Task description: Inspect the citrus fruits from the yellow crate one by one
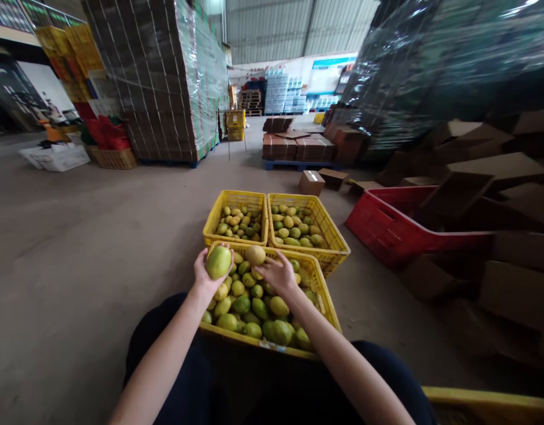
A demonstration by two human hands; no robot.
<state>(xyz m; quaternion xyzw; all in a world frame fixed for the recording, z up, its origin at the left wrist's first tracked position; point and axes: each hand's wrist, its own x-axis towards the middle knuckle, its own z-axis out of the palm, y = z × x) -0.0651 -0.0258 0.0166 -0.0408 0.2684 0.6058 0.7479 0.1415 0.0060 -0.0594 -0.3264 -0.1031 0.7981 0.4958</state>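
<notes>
In my left hand [205,270] lies a smooth green oval fruit [218,262], cupped by the fingers and thumb above the near yellow crate [327,295]. My right hand [278,275] reaches over the same crate. A rounder, pale yellow fruit [256,255] sits at its fingertips, seemingly supported from below, while the thumb points up away from it. Green and yellow fruits [259,308] of the same general kind fill the crate below; they resemble lemons, but I cannot tell the exact kind.
Beyond stand two more yellow crates, left [207,230] and right [336,233], holding similar fruit. A red crate [378,227] with cardboard is at right. Wrapped pallet stacks [161,82] rise behind, and flattened cartons [298,147] lie on a blue pallet. Another yellow crate's rim [488,398] shows at lower right.
</notes>
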